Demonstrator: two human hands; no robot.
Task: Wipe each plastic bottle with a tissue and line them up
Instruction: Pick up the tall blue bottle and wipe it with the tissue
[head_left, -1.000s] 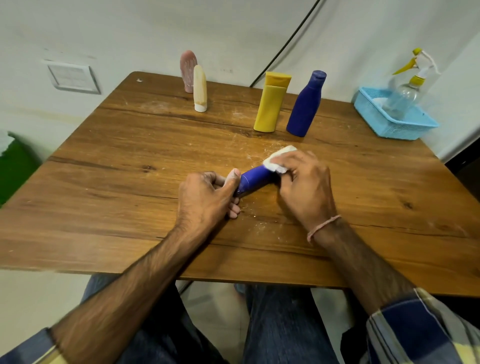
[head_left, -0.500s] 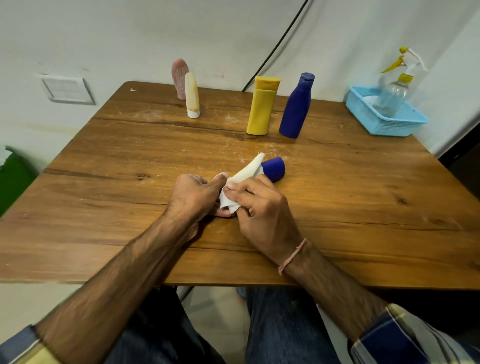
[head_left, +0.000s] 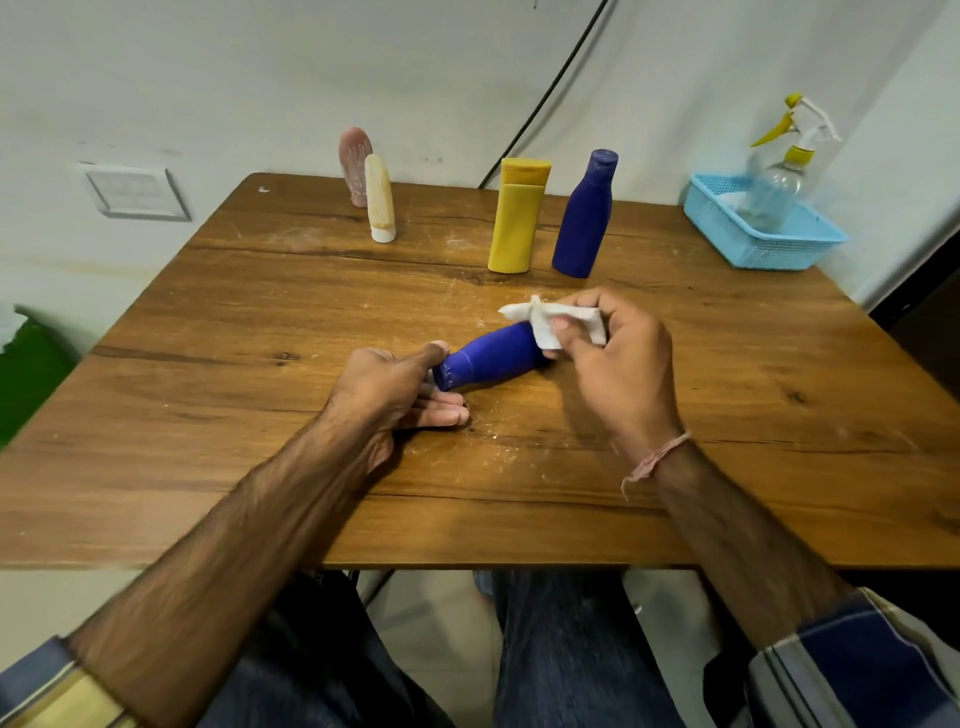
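Head view, right hand (head_left: 618, 374) slid tissue (head_left: 550, 319) outward along lying bottle (head_left: 491, 356)

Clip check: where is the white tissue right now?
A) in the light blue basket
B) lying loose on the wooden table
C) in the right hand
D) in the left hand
C: the right hand pinches the crumpled white tissue at the end of the lying small blue plastic bottle, which the left hand holds.
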